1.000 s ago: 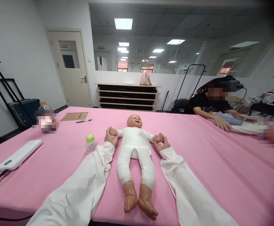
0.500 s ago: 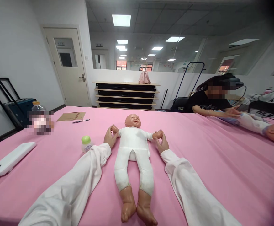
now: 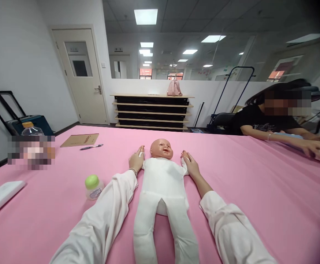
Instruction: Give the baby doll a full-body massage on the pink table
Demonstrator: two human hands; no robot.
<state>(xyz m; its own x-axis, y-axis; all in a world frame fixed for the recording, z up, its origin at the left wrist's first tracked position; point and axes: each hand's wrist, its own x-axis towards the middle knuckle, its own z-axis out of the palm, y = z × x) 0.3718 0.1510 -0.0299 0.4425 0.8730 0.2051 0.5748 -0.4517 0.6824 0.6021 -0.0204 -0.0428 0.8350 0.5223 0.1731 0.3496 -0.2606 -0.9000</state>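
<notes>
A baby doll (image 3: 164, 179) with a white cloth body lies on its back on the pink tablecloth (image 3: 231, 172), head away from me and legs toward me. Its arms are bent up beside its head. My left hand (image 3: 136, 160) is closed round the doll's arm on the left, and only that arm's small fingers show above my grip. On the other side my right hand (image 3: 192, 165) holds the doll's other arm near the wrist. The doll's feet are out of view below.
Left of my sleeve stands a jar (image 3: 94, 187) with a green lid. Farther left are a pen (image 3: 91, 147), a brown notebook (image 3: 79, 140), a white device (image 3: 3, 198) and a bottle (image 3: 32, 130). At the right a co-worker (image 3: 270, 121) leans over the table.
Both doll arms have gone from stretched out sideways to raised beside the head, with my hands moving along. The view has shifted closer, and the doll's feet have left it.
</notes>
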